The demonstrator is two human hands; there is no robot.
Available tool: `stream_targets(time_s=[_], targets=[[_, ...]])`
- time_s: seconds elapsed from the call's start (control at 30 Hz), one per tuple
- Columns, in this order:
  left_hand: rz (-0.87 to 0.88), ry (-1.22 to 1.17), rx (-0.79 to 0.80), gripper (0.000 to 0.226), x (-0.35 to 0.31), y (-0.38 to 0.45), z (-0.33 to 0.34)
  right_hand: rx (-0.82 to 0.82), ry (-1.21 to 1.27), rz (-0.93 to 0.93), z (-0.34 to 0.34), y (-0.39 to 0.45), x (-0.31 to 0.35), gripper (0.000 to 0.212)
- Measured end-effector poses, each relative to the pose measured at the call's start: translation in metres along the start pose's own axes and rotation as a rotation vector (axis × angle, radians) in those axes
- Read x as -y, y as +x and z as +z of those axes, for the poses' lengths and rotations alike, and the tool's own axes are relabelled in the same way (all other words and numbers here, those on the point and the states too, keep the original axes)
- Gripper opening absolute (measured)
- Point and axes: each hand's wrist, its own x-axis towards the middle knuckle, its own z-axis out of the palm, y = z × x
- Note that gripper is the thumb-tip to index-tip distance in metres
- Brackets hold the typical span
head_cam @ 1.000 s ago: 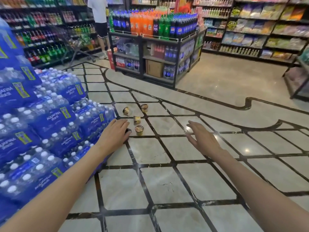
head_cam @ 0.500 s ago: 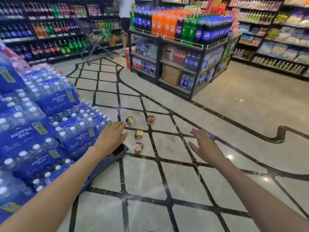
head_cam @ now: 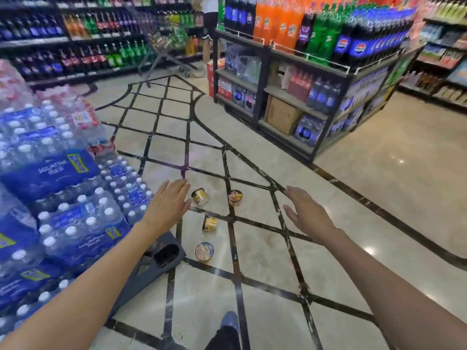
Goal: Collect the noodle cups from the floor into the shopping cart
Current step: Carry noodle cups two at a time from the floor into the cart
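Observation:
Several noodle cups lie scattered on the marble floor ahead of me. One cup (head_cam: 200, 196) lies on its side just right of my left hand (head_cam: 168, 205). Another cup (head_cam: 235, 197) sits a little further right. A third (head_cam: 210, 223) lies on its side below them, and the nearest cup (head_cam: 204, 250) shows its lid. My right hand (head_cam: 305, 213) hovers to the right of the cups. Both hands are stretched forward with straight fingers and hold nothing. A shopping cart (head_cam: 161, 46) stands far back by the drink shelves, blurred.
Stacked packs of bottled water (head_cam: 58, 198) on a grey pallet (head_cam: 151, 269) fill the left side. A soda display rack (head_cam: 303, 79) stands ahead on the right. A person (head_cam: 209, 18) stands near the far cart. My foot (head_cam: 228, 322) shows at the bottom.
I have moved closer to the cups, which now sit lower and larger in view. Both hands stay outstretched and empty; the left hand now reaches beside the far-left cup.

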Motion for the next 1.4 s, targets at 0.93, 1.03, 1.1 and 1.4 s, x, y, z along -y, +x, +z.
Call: stream_targets(time_s=[0.93,1.03,1.1,1.4], targets=[[-0.485,-0.012,0.224,0.034,0.127,0.339,0.259,0.417,0.130,-0.132,0.181,0.488,-0.202,0.064],[-0.527,-0.056,0.258,0.039,0.139,0.347,0.335,0.428,0.163,-0.149,0.255,0.520,-0.211,0.072],[-0.600,-0.133,0.284,0.040,0.151,0.347,0.399,0.446,0.179,-0.147,0.318,0.539,-0.218,0.079],[-0.881,-0.349,0.353,0.067,0.190,0.318,0.681,0.585,0.249,-0.018,0.620,0.565,-0.260,0.109]])
